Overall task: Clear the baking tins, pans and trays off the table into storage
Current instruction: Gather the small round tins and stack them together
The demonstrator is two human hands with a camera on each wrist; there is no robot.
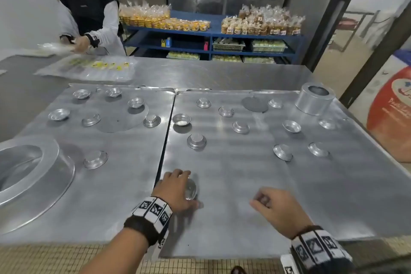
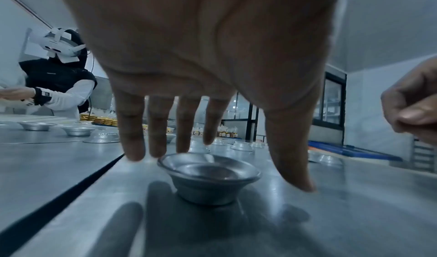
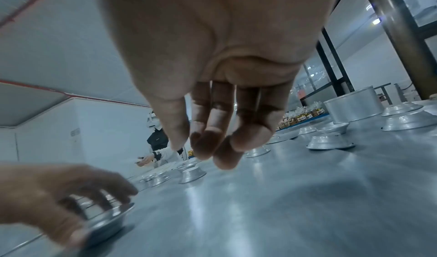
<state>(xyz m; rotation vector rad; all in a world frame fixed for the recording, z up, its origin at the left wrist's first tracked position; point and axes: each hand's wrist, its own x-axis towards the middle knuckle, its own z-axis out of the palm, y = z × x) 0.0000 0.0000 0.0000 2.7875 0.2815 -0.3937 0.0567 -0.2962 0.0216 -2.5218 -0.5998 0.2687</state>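
A steel desk (image 1: 222, 73) carries two flat metal trays (image 1: 233, 184) lying side by side, with a dark seam between them. Many small metal tins (image 1: 196, 141) are scattered over both trays, some upright, some upside down.

The left hand (image 1: 175, 189) hangs over one small upright tin (image 2: 209, 176), which stands near the front edge of the desk, just right of the seam. The fingers (image 2: 156, 130) are spread and pointing down behind its rim, with the thumb to its right. They do not appear to have closed on it yet. The right hand (image 1: 278, 207) hovers further right above bare tray, fingers loosely curled, holding nothing.

The tin looks thin, light and stiff, with a flared rim and a narrow base. It will likely slide on the smooth tray if nudged. The rim is the best place to pinch, from above.

A large ring-shaped pan (image 1: 29, 173) sits at the left edge of the desk, and a tall round tin (image 1: 314, 98) stands near the far right corner. Open tray surrounds both hands, so there is room to lift straight up. Another person (image 1: 89, 13) works at the far left corner, well apart.
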